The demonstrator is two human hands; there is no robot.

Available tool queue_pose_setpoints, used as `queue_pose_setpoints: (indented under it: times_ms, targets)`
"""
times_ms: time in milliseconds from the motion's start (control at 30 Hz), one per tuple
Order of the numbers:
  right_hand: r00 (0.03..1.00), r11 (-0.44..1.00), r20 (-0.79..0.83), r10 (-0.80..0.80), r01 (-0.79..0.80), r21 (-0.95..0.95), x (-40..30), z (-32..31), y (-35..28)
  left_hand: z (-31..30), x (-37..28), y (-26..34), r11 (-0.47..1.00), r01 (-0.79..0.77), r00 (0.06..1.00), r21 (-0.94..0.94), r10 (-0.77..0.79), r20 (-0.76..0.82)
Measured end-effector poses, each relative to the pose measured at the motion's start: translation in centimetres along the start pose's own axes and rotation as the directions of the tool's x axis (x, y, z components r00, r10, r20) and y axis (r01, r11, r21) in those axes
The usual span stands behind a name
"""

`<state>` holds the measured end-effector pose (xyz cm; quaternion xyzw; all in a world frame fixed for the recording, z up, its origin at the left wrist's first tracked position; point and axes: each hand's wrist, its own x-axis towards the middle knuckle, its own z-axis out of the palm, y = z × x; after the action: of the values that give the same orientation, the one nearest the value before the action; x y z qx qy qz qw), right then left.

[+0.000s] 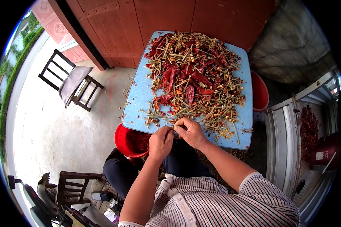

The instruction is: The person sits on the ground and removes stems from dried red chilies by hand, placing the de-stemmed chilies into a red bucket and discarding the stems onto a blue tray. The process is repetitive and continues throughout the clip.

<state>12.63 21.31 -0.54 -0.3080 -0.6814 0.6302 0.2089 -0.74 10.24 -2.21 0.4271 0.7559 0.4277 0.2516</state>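
Note:
My left hand (160, 142) and my right hand (191, 132) meet at the near edge of a blue tabletop (136, 105). Their fingertips pinch together around something small and dark, mostly hidden; it may be a piece of dried chili. Just beyond them a heap of dried red chili peppers (200, 78) mixed with many pale dry stems (220, 110) covers much of the tabletop. Beside my left hand, below the table's corner, stands a red plastic bucket (120, 141) with dark red pieces inside.
Another red bucket (260, 90) stands at the table's right side. A wooden chair with a cushion (74, 82) is at the left. Red wooden doors (164, 20) rise behind the table. At lower left are a wooden chair (74, 188) and a small device (100, 195). More red chilies (309, 124) lie far right.

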Motion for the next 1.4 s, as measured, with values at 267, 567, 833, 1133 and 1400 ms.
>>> queue_pose_setpoints:
  times_ms: [267,567,833,1133,1400]
  targets:
    - [1.0,1.0,0.015,-0.003,0.003,0.006,0.3,-0.2,0.7,-0.1,0.0,0.1,1.0,0.02,1.0,-0.001,-0.02,0.009]
    - [0.997,0.998,0.041,0.058,-0.058,0.006,0.2,-0.5,-0.1,0.0,-0.1,-0.4,0.999,0.029,0.999,-0.022,-0.029,0.014]
    - [0.992,0.993,0.057,0.11,-0.112,0.023,0.4,-0.6,-0.7,-0.1,-0.1,-0.1,0.989,0.071,0.997,-0.13,-0.067,0.033]
    - [0.99,0.984,0.086,0.114,-0.125,0.129,0.8,-0.8,0.8,1.1,-0.5,-0.9,0.938,0.092,0.996,-0.335,-0.092,0.015]
    - [0.977,0.921,0.13,0.17,-0.204,0.332,0.1,-1.2,-0.3,1.0,-1.3,1.9,0.715,0.229,0.966,-0.66,-0.249,0.066]
